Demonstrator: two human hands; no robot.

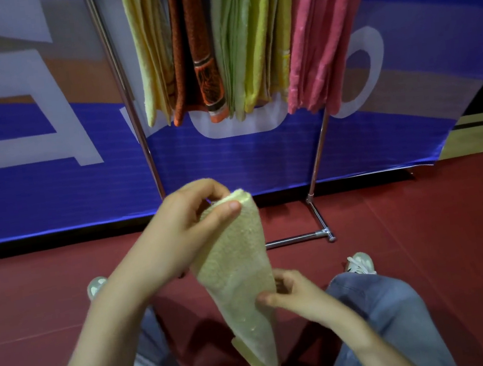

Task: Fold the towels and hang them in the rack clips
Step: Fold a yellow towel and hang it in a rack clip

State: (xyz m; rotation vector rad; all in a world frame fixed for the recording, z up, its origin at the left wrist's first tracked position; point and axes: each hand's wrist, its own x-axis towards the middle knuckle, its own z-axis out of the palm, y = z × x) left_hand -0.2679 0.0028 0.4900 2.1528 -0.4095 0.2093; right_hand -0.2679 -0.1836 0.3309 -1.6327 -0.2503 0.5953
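A pale yellow towel, folded into a long narrow strip, hangs in front of me. My left hand pinches its top end between thumb and fingers. My right hand grips the towel's right edge lower down, thumb on the front. Its bottom end hangs free above my legs. Behind it stands a metal rack with several folded towels hanging from above: a yellow towel, an orange patterned towel, a light green towel and a pink towel. The clips are out of view.
A blue and white banner stands right behind the rack. The rack's chrome foot lies on the dark red floor. My knees in jeans and my shoes are below the towel.
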